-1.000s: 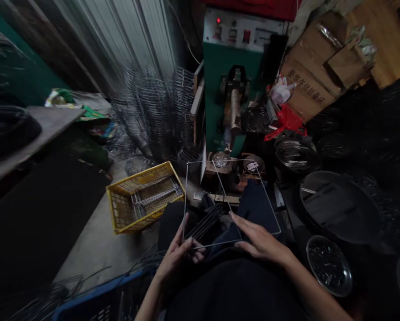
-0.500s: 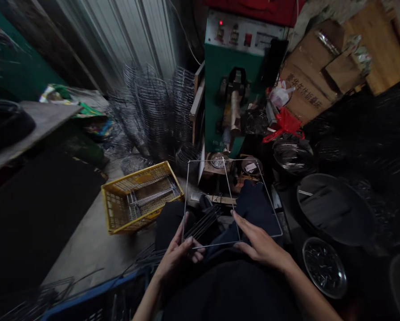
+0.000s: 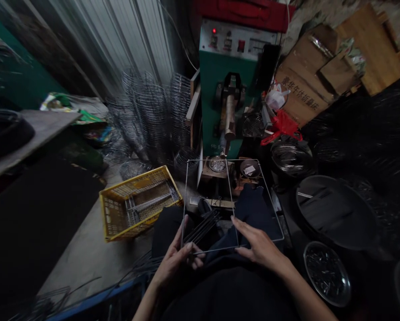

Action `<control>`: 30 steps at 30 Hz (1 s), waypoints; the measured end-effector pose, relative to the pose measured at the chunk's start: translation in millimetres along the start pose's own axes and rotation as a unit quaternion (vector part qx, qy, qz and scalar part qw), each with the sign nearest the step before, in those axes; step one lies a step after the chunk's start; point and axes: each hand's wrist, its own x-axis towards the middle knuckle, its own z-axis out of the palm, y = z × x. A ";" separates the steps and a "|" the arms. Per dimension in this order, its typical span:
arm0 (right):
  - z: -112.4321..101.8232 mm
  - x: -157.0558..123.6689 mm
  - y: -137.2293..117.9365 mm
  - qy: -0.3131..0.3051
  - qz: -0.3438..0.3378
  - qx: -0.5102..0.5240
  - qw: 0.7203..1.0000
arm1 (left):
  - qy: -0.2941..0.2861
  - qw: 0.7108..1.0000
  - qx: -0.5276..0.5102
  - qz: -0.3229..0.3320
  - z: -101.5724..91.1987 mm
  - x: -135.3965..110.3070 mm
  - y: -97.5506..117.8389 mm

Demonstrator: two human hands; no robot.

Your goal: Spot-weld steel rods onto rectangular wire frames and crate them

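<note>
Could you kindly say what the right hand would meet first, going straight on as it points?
Probably the middle wire of the metal frame, at the fingertips of the right hand; depth is unclear.

a dimly lit corrugated wall (image 3: 136, 35), grey floor (image 3: 84, 256), worktop (image 3: 51, 125) at left.

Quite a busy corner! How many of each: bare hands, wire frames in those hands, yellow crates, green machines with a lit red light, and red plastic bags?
Hands, left hand and right hand: 2
Wire frame: 1
Yellow crate: 1
Green machine: 1
Red plastic bag: 1
Total: 6
</note>
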 end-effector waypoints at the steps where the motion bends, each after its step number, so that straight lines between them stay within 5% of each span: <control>1: -0.7 0.2 -0.4 0.002 0.004 -0.003 1.000 | -0.002 1.000 -0.001 0.000 0.1 0.6 0.0; 18: -11.0 8.9 -1.9 0.018 0.002 -0.041 0.999 | -0.026 1.000 -0.006 0.008 2.6 12.2 4.2; 30: -17.4 12.4 -4.5 0.005 0.024 -0.052 0.998 | 0.007 1.000 0.006 -0.011 8.5 15.3 4.8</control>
